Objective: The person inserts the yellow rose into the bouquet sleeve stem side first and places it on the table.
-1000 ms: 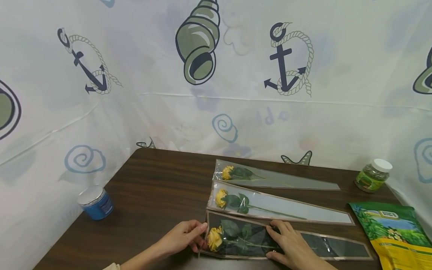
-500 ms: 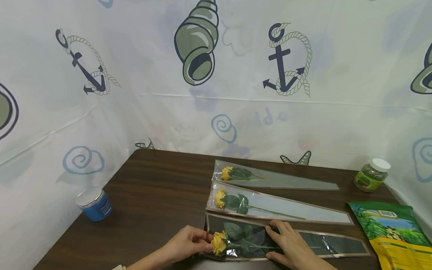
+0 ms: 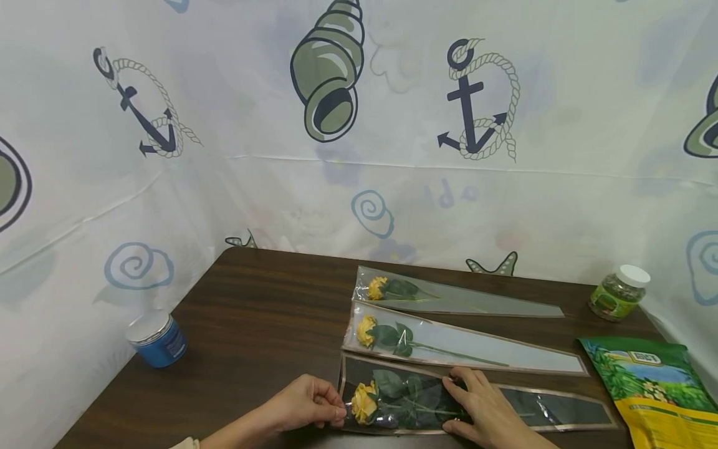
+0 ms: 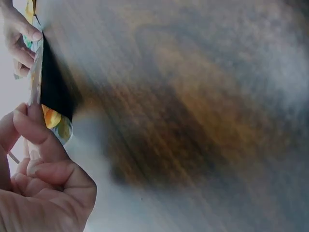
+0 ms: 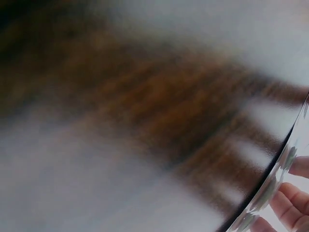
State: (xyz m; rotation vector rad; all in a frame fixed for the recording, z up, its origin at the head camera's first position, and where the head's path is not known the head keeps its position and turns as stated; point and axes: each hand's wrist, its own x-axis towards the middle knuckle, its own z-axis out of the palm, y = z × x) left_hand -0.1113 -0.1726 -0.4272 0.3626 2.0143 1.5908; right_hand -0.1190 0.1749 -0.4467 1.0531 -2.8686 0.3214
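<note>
A yellow rose with green leaves lies inside a long tapering flower sleeve, clear over black with a pale gold border. At the wide left end, my left hand pinches the sleeve's edge between thumb and forefinger, beside the bloom. That pinch also shows in the left wrist view, where the left hand is at the film's edge. My right hand rests across the middle of the sleeve, over the stem, fingers spread. Its fingertips touch the clear film in the right wrist view.
Behind lie a white sleeve and a grey sleeve, each with a yellow rose. To the right are a green-and-yellow pouch and a white-lidded jar. A blue tub stands at the left edge of the brown table.
My left hand went from the sleeve's left edge to the bloom, then back slightly left and down to the edge. The rose sits a little further right. My right hand stays put.
</note>
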